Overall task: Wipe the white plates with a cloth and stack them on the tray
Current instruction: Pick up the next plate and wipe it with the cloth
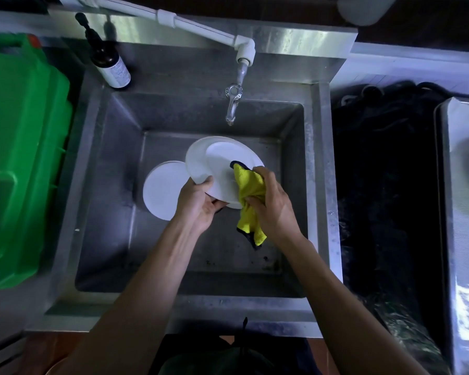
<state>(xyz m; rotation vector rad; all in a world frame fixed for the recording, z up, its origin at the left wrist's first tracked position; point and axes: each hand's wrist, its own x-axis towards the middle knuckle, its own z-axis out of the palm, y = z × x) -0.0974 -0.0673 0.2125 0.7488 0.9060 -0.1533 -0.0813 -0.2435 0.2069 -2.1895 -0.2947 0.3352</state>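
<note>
1. A green plastic container [22, 163] fills the far left, just outside the sink's left rim.
2. A dark pump bottle [109, 59] stands at the back-left corner of the steel sink [111, 185].
3. A white plate [164, 190] lies flat on the basin floor, left of centre, its right edge hidden under the left hand.
4. The left hand [201, 203] is clenched on the near-left rim of a held white plate [222, 169], thumb over the top face and fingers curled beneath. This plate is tilted above the basin, up and to the right of that hand. A second rim shows around its far-left edge, so there may be two plates held together; I cannot tell for certain.
5. The tap [233, 102] hangs from a white pipe [179, 21] over the back edge of the basin, beyond the held plate.
6. A yellow cloth [248, 193] with dark trim lies against the plate's right part, its loose end hanging down toward the basin floor.
7. The right hand [272, 204] grasps the cloth in a bunched fist, pressing it on the plate's near-right rim.
8. A steel tray [460, 212] sits at the far right, well apart from both hands, beyond a dark surface [385, 185].
</note>
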